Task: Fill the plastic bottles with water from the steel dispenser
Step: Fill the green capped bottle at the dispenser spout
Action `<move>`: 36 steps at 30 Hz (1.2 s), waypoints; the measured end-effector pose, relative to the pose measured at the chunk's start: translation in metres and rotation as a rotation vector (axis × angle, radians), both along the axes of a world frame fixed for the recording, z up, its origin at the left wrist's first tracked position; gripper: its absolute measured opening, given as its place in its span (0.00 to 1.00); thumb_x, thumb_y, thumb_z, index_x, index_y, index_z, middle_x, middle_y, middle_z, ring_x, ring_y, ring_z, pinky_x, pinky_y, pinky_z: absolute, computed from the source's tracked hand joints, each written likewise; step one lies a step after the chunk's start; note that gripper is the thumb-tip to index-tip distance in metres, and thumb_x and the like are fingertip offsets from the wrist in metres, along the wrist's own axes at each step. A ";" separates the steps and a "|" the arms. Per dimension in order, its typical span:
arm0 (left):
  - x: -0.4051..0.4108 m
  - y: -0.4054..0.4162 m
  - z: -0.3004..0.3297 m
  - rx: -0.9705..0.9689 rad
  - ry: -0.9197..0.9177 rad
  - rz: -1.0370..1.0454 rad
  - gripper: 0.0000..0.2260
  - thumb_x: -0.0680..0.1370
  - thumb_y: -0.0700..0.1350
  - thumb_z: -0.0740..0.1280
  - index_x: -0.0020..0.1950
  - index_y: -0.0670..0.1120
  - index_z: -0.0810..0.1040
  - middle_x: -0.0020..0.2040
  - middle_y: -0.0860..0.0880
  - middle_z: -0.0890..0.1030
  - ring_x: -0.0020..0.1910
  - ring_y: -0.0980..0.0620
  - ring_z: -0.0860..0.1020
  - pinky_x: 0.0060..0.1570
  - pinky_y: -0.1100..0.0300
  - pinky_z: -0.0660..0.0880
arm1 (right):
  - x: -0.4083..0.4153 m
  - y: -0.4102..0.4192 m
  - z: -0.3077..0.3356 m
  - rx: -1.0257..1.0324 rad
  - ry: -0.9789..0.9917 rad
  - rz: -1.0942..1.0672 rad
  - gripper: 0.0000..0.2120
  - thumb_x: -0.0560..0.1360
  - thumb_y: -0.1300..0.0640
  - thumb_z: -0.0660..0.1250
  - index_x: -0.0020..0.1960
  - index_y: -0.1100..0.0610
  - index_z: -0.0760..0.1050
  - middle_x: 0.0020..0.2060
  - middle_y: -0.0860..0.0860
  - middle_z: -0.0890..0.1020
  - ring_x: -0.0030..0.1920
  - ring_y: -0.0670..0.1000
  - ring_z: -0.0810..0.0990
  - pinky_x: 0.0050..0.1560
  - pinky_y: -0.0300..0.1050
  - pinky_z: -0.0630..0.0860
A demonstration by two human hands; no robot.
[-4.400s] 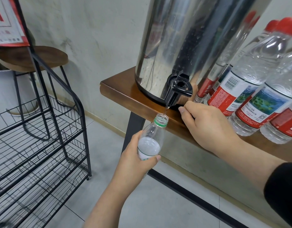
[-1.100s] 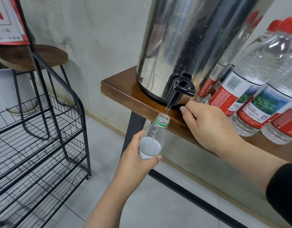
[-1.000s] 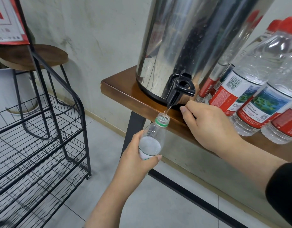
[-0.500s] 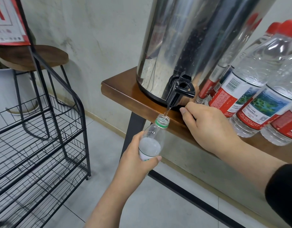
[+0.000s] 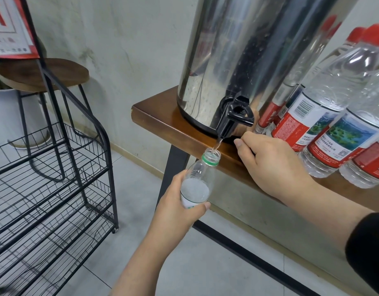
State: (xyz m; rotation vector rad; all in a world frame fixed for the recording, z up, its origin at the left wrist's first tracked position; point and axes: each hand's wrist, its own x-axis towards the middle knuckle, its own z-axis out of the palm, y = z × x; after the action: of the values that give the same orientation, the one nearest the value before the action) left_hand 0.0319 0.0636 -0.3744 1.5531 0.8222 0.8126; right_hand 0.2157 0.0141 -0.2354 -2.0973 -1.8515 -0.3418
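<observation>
Wooden shelf (image 5: 163,122); bottle (image 5: 199,174) near-upright in left hand (image 5: 175,208), mouth toward tap (image 5: 233,118).

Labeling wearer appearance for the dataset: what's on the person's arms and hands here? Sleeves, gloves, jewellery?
Both hands are bare: no gloves, rings or watch visible. The left hand and its forearm are uncovered down to the frame edge. The right hand has a bare wrist and forearm, then a black sleeve at the lower right. No markings visible on it.

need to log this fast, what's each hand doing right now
left hand: grips the small bottle under the tap.
right hand: fingers curled, resting on the table edge, holding nothing visible.
</observation>
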 end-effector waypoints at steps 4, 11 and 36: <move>-0.001 0.000 0.001 -0.004 0.001 -0.002 0.33 0.73 0.46 0.79 0.70 0.65 0.66 0.62 0.64 0.75 0.60 0.64 0.75 0.46 0.80 0.71 | 0.000 0.000 0.000 -0.003 -0.008 -0.003 0.18 0.83 0.44 0.52 0.42 0.52 0.73 0.34 0.44 0.75 0.36 0.47 0.74 0.37 0.47 0.70; -0.001 0.000 0.001 -0.008 -0.002 0.003 0.33 0.72 0.46 0.79 0.71 0.63 0.67 0.62 0.64 0.76 0.61 0.62 0.75 0.47 0.80 0.71 | 0.000 0.001 -0.001 0.011 -0.009 0.004 0.18 0.83 0.44 0.52 0.41 0.53 0.72 0.34 0.45 0.75 0.36 0.49 0.74 0.38 0.50 0.71; -0.001 0.001 -0.002 -0.005 -0.016 0.003 0.33 0.72 0.46 0.79 0.71 0.63 0.68 0.62 0.64 0.77 0.62 0.63 0.75 0.48 0.79 0.71 | 0.000 0.000 -0.001 0.015 -0.005 0.008 0.18 0.83 0.44 0.52 0.41 0.53 0.71 0.33 0.45 0.74 0.35 0.48 0.74 0.37 0.50 0.71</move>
State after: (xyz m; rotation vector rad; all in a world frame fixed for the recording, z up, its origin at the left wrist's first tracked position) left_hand 0.0309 0.0641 -0.3763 1.5392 0.8142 0.8236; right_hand 0.2162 0.0143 -0.2368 -2.0800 -1.8540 -0.3585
